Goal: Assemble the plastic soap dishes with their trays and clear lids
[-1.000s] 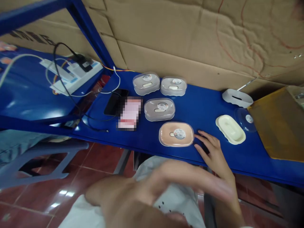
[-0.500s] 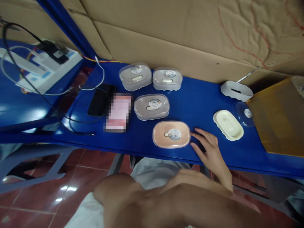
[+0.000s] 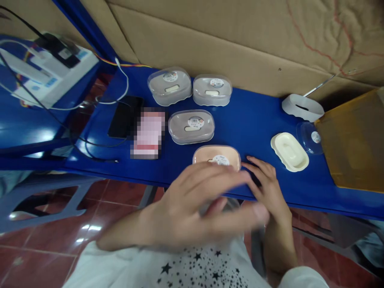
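Note:
A peach soap box with a clear lid and a round sticker lies near the front edge of the blue shelf. My right hand rests flat on the shelf just right of that box, fingers spread and fingertips close to its side. My left hand hovers low in front of the box and hides its near half. This hand is smeared by motion, with fingers stretched to the right. A greyish clear shape shows between its fingers and thumb, but I cannot make out what it is.
Three clear-lidded grey boxes stand behind. A cream tray, a loose clear lid and a white oval base lie right, beside a brown carton. A phone and cables lie left.
My left hand has risen from near my lap and now covers the front of the peach box. My right hand has stayed beside the box. The view has shifted slightly.

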`<state>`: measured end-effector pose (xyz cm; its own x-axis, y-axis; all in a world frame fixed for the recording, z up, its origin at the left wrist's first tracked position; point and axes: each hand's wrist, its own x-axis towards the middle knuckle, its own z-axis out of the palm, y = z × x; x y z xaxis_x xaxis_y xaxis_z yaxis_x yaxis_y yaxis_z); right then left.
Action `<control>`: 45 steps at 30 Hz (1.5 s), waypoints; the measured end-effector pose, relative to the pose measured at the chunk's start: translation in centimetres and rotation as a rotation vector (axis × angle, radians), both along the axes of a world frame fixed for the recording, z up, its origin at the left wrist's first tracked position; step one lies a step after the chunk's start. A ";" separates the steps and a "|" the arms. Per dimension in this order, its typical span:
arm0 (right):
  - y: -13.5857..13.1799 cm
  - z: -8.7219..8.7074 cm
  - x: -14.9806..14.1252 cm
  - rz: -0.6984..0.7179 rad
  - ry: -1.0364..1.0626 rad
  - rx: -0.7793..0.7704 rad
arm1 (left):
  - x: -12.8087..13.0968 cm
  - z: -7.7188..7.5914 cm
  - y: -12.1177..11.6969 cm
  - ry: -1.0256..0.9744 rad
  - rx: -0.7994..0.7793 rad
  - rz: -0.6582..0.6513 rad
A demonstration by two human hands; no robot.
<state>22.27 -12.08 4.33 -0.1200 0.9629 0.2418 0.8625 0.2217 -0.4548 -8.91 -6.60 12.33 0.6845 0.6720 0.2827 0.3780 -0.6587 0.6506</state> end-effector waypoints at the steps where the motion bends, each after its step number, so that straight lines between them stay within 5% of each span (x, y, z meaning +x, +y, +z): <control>1: -0.4 0.1 0.4 -0.019 0.007 0.045 | 0.3 -1.1 1.1 -0.050 0.123 -0.038; 6: -2.2 -0.3 5.0 -0.401 -0.167 0.290 | -1.5 -7.1 3.3 0.118 0.189 0.065; 10: -1.8 -1.5 8.6 -0.448 -0.265 0.158 | -2.3 -8.9 3.5 0.101 0.196 0.095; 18: -1.5 -2.4 8.3 -0.416 -0.257 0.171 | 3.3 -6.3 3.3 0.260 0.460 0.172; 24: -2.0 -2.4 7.6 -0.391 -0.263 0.202 | 10.1 -3.9 8.7 0.501 0.571 0.132; 28: -2.7 -1.9 6.1 -0.228 -0.164 0.142 | 12.1 -4.4 9.8 0.469 0.578 0.137; 31: -2.7 -0.8 6.1 -0.120 -0.098 0.067 | 11.3 -5.8 7.8 0.355 0.585 -0.193; 33: -2.0 0.0 7.5 -0.182 -0.107 0.085 | 10.1 -6.5 6.2 0.324 0.559 -0.322; 37: 2.1 0.9 13.3 -0.383 -0.252 0.149 | 6.6 -6.7 3.8 0.382 0.488 -0.268; 41: 8.6 0.8 18.7 -0.342 -0.296 0.147 | 2.3 -7.0 2.4 0.319 0.466 -0.152; 45: 13.6 1.0 19.5 -0.301 -0.302 0.189 | -1.3 -7.5 1.5 0.231 0.464 -0.043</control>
<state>41.80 1.57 5.31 0.0662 0.9081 0.4136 0.9888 -0.0041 -0.1493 -10.20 -5.07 4.86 0.7886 0.4817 0.3824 0.4437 -0.8761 0.1886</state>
